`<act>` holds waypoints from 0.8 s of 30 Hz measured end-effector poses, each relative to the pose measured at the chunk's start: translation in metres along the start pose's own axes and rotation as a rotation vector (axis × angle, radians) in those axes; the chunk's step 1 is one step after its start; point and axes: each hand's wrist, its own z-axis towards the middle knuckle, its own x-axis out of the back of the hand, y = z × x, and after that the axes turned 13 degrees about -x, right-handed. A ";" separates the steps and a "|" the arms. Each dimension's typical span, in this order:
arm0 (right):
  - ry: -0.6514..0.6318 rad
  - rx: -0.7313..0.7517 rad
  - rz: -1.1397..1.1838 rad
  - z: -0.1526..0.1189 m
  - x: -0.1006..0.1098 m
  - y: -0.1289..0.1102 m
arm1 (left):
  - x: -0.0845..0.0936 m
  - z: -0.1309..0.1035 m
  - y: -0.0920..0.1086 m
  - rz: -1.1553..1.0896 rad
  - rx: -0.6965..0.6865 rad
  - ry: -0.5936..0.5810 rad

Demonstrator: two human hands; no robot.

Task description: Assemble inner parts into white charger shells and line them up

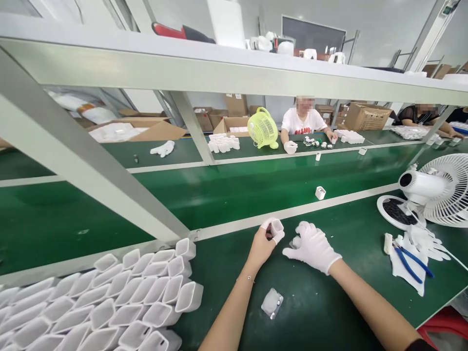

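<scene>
My left hand (263,245), with white coverings on its fingertips, grips a small white plastic housing (277,227) whose open end faces up. To the right, my right hand (313,247) wears a white glove. Its thumb and fingers are spread around a small clear-and-white part (294,242) on the green table; whether they touch it is hard to see. Nearer to me lies another clear-and-white part (272,303) with a metallic edge. Many similar white housings (190,296) are packed in rows on the left, their open ends towards me.
A white fan (426,187), blue-handled pliers (411,263) and gloves (426,241) lie on the right. Beyond a rail, a white piece (320,193) sits on the green belt (234,195). A slanted metal post (91,151) stands left; across sits a person (303,122) near a yellow-green fan (263,127).
</scene>
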 end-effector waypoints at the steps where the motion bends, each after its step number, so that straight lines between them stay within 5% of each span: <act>1: -0.052 0.104 0.048 0.002 0.001 0.005 | 0.001 0.000 -0.001 -0.003 0.003 0.004; 5: -0.199 0.305 0.281 0.003 -0.002 0.024 | 0.002 0.000 0.001 -0.040 -0.016 -0.022; 13: -0.134 -0.142 0.725 0.027 -0.009 0.004 | -0.001 -0.001 0.008 -0.039 -0.075 -0.044; 18: -0.026 -0.203 0.685 0.046 -0.023 -0.011 | 0.003 -0.001 0.007 -0.005 -0.068 -0.032; 24: -0.005 0.057 0.439 0.036 -0.019 -0.006 | 0.015 -0.001 0.004 -0.004 -0.017 -0.058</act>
